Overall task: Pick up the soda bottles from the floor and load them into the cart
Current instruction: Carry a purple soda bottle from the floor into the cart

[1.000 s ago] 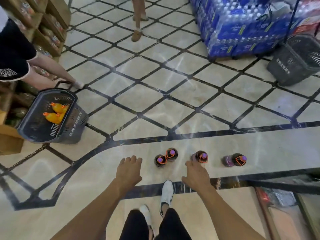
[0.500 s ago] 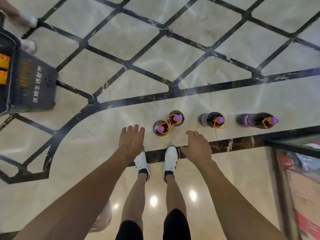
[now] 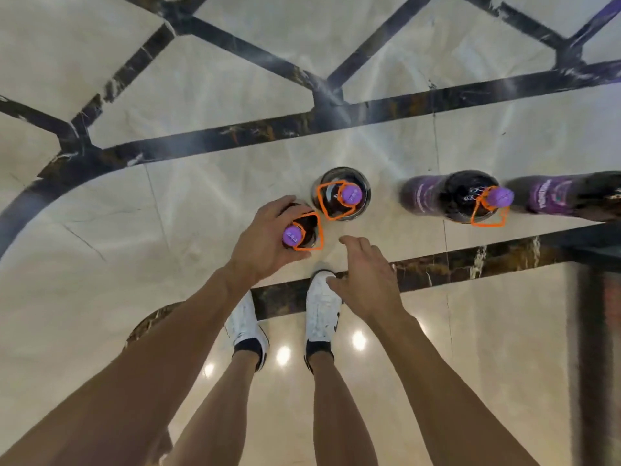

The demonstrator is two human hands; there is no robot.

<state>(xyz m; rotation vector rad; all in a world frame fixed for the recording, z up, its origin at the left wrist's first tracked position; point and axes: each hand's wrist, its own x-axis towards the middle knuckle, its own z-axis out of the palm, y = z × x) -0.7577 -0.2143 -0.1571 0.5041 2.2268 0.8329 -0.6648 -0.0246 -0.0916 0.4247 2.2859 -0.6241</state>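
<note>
Dark soda bottles with purple caps and orange neck tags stand upright on the marble floor, seen from above. My left hand [image 3: 265, 237] wraps around the neck and shoulder of the nearest bottle [image 3: 302, 232]. A second bottle [image 3: 341, 193] stands just behind and to the right of it, untouched. A third bottle [image 3: 470, 196] stands further right, and part of a fourth bottle [image 3: 564, 196] shows at the right edge. My right hand [image 3: 368, 280] hovers with fingers spread, below the second bottle and holding nothing. The cart is out of view.
My two feet in white shoes [image 3: 321, 304] stand just behind the bottles on a dark floor band. A dark metal frame [image 3: 591, 331] runs along the right edge. Marble floor with black inlay lines spreads to the left and ahead.
The view has tilted down and closer to the bottles, and the basket has left the frame. My left hand moved right onto the nearest bottle; my right hand shifted toward the second one.
</note>
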